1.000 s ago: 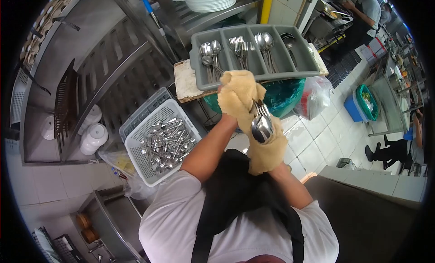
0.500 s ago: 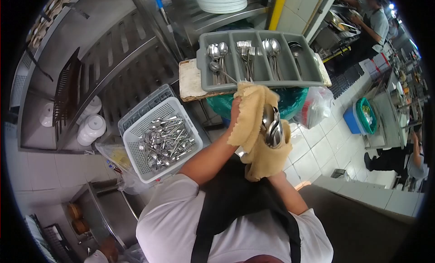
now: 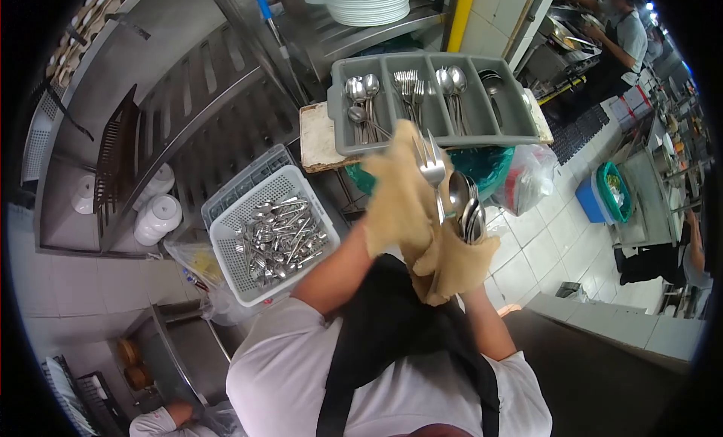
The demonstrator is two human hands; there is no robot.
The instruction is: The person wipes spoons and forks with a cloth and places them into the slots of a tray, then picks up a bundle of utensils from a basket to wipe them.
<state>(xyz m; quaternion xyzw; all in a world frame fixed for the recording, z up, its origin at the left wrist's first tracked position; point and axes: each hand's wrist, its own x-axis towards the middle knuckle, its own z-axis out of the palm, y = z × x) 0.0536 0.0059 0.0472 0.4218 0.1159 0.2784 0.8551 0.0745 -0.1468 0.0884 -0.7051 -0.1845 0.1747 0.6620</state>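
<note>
A tan cloth (image 3: 410, 211) covers both of my hands in front of the black apron. My left hand (image 3: 395, 204) is inside its upper part, smeared by motion, with the fabric gathered round it. Beside it a fork (image 3: 431, 170) stands with its tines up, its handle running down into the cloth. My right hand (image 3: 459, 275) is wrapped underneath, closed round a bundle of spoons (image 3: 468, 207) whose bowls point up. Its fingers are hidden by the fabric. Just beyond, a grey cutlery tray (image 3: 380, 98) holds spoons (image 3: 364, 94) and forks (image 3: 409, 87) in separate compartments.
A white perforated basket (image 3: 226, 267) full of loose cutlery stands left. The tray rests on a worn white board (image 3: 320, 140). Plates (image 3: 367, 4) are stacked behind it. White bowls (image 3: 158, 219) sit on the left shelf. Right are a blue bin (image 3: 591, 200) and people (image 3: 629, 42) working.
The cloth round my left hand has shifted left and blurred, and a fork now shows upright beside it. The spoon bundle has moved slightly right and down.
</note>
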